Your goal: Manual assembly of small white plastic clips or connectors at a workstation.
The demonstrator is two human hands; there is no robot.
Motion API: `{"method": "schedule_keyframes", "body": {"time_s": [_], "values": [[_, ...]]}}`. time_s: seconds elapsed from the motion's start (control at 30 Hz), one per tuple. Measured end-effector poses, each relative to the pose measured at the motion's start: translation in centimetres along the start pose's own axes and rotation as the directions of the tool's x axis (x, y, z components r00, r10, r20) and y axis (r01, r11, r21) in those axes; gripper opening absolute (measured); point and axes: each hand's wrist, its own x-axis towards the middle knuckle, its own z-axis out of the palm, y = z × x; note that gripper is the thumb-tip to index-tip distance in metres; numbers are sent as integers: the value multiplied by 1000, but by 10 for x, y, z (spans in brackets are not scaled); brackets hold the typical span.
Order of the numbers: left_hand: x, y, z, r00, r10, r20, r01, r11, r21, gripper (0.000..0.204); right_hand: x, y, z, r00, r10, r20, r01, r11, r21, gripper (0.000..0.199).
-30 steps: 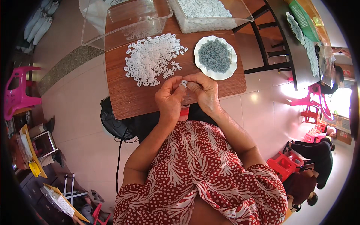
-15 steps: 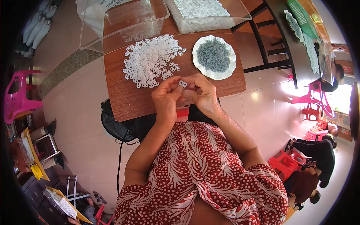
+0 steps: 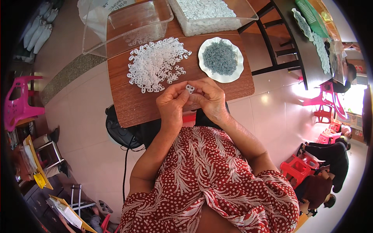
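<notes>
A small white plastic piece with two holes [image 3: 190,89] is pinched between my hands, just above the near edge of the wooden table [image 3: 134,106]. My left hand [image 3: 171,103] is closed on its left side. My right hand [image 3: 210,100] grips it from the right with thumb and forefinger. Beyond my left hand lies a loose heap of similar white pieces [image 3: 155,62]. To the right of the heap stands a white scalloped plate [image 3: 238,72] bearing a pile of small grey-blue parts [image 3: 220,57]. Whatever the curled fingers cover is hidden.
At the table's far side are a clear plastic bin [image 3: 134,21] and another clear bin [image 3: 210,27] filled with white pieces. A dark table [image 3: 311,58] stands to the right, with a green basket [image 3: 312,17]. A black bag [image 3: 118,128] hangs below the table's left edge.
The white piece has tilted slightly between my fingers, its holes now slanting differently. Both hands keep nearly the same place. The whole view has shifted a little.
</notes>
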Motion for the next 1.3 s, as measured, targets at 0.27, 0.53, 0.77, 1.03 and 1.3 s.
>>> {"method": "schedule_keyframes", "body": {"time_s": [0.27, 0.53, 0.77, 1.03, 1.3], "values": [[-2, 1, 2, 999, 31, -12, -31, 999, -7, 20, -2, 3, 2, 996, 78, -35, -74, 993, 87, 33], [0, -3, -4, 998, 65, 15, -66, 996, 67, 21, 0, -4, 0, 999, 6, -41, -10, 996, -88, 31], [2, -9, -10, 979, 191, 75, -200, 971, 133, 24, -2, -1, 2, 998, -4, -60, 1, 999, -52, 32], [-4, -8, -4, 956, 282, 77, -290, 945, 152, 23, -2, -4, 1, 984, -152, -89, 139, 981, -139, 34], [-5, -12, 0, 950, 304, 69, -312, 932, 183, 21, -2, 1, 1, 961, -253, -108, 232, 957, -177, 33]]}}
